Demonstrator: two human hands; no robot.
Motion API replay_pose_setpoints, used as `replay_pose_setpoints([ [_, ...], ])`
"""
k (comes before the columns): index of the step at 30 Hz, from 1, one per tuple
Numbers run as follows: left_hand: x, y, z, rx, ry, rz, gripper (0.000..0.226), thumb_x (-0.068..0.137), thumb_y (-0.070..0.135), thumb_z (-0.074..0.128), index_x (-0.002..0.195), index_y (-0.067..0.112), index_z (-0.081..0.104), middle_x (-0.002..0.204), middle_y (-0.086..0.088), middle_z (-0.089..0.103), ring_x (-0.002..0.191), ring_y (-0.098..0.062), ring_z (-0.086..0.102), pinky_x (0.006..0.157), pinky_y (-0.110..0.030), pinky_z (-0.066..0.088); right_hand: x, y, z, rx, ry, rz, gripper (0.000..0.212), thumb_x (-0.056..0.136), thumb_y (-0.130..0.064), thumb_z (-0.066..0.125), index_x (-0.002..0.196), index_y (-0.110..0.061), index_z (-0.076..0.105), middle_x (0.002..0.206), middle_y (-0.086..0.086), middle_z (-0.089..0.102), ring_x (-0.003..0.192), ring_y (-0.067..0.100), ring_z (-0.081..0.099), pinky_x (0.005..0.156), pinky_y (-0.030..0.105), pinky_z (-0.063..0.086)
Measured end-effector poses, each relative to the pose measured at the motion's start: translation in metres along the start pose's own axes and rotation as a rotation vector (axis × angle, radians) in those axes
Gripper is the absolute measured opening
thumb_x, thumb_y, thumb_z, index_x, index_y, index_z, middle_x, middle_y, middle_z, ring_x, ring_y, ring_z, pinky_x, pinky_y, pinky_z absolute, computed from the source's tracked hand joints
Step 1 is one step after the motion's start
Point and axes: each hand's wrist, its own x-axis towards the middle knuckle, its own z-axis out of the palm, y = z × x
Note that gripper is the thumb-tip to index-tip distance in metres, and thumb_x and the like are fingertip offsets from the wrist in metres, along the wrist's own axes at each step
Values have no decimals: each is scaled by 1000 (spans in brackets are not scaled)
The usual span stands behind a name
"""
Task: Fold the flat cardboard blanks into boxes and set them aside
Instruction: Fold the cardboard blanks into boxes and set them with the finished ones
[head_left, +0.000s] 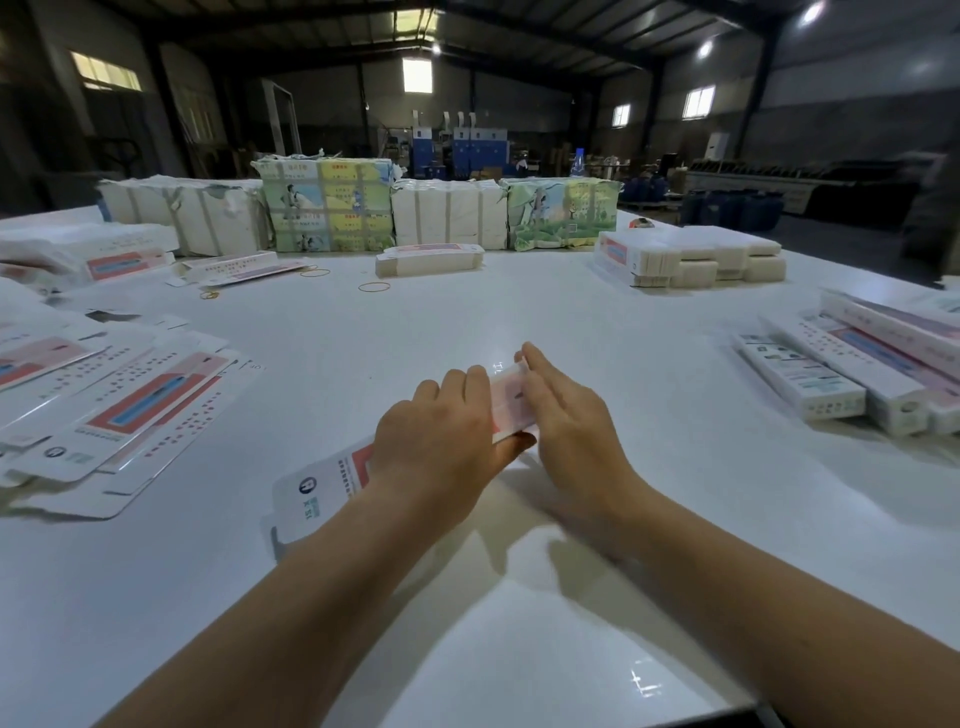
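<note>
A long white and pink cardboard blank (322, 486) lies on the white table (519, 597) in front of me, partly folded up between my hands. My left hand (441, 436) grips it from the left, fingers over its top and thumb under its near right edge. My right hand (566, 415) presses flat against its right side with straight fingers. The blank's near end with a round logo sticks out under my left wrist. Loose flat blanks (119, 410) are spread at the left. Folded long boxes (852, 374) lie at the right.
Wrapped bundles (327, 205) stand in a row along the table's far edge. A stack of blanks (691, 260) sits at the far right, a smaller stack (428, 260) at the far middle. Rubber bands (374, 286) lie near them.
</note>
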Motion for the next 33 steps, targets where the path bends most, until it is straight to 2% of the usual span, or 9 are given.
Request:
replay_pose_setpoints([
  [2,0,-1,0,11,13,-18,67,75,60,41,102,3,64,76,-8,61,60,-26,58,47,-27,28,6,-6,-4,434,-10,206,29,99,-25,48,116,-11,67,111,5,64,103,17,59,91,27,49],
  [4,1,0,-1,19,25,-36,70,76,61,40,107,3,63,79,-9,62,63,-26,58,47,-28,34,10,-9,-10,615,2,264,22,96,-18,53,106,-6,69,101,8,65,92,17,61,86,28,53],
  [8,2,1,-2,6,41,-37,71,76,62,40,107,3,64,79,-9,63,62,-25,59,47,-29,42,11,-7,-10,574,22,254,20,94,-8,54,107,0,67,98,11,67,90,20,62,89,31,54],
  [11,2,-3,0,-18,87,-6,67,75,61,58,104,0,64,77,-11,64,59,-27,59,45,-29,43,10,-5,-11,544,57,244,25,97,-11,50,116,-4,64,104,12,68,97,23,65,87,32,56],
  [13,2,-4,2,-32,121,8,65,72,56,66,104,-1,64,77,-13,64,59,-28,59,45,-29,44,10,-5,-11,546,64,214,22,98,-13,48,108,-12,67,102,9,69,96,22,65,84,30,57],
  [18,2,-6,2,-33,168,35,66,75,56,51,105,-1,64,79,-14,65,59,-28,60,47,-30,48,13,-4,-13,615,35,206,26,98,-6,45,99,-16,69,92,4,73,87,18,68,76,27,58],
  [26,0,-7,2,14,94,13,68,71,56,70,108,0,64,83,-15,66,64,-30,60,52,-33,51,20,1,-18,594,-62,239,35,97,1,42,128,-6,56,112,8,67,97,22,65,77,29,58],
  [30,-1,-7,2,23,62,15,69,75,57,66,113,0,62,88,-16,66,70,-31,61,56,-35,51,17,2,-18,441,-80,169,38,95,3,45,130,-7,55,106,0,68,89,13,67,79,25,57],
  [33,-1,-5,2,7,42,1,71,78,58,62,119,0,58,93,-15,64,74,-31,60,59,-36,49,12,1,-12,306,-58,104,40,98,-3,39,130,-18,57,113,-5,64,103,14,61,91,29,53],
])
